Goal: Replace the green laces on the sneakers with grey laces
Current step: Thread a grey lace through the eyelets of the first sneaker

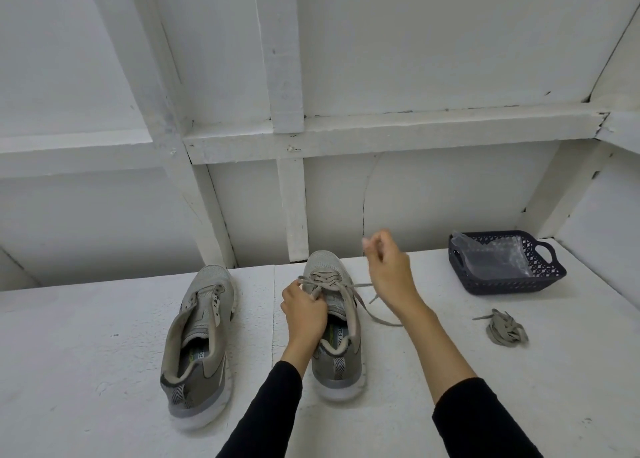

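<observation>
We pinch lace [349, 286] w/ left hand [304, 313]; right hand [389, 272] raised, grip contents unclear. Risk: hard tug unthreads eyelets, shifts shoe [334, 319].

Two grey sneakers stand toes away: the left sneaker [199, 339] has no lace, the right sneaker [334, 322] carries a grey lace [363, 305] trailing right. A bundled lace [506, 329] lies well right.
</observation>
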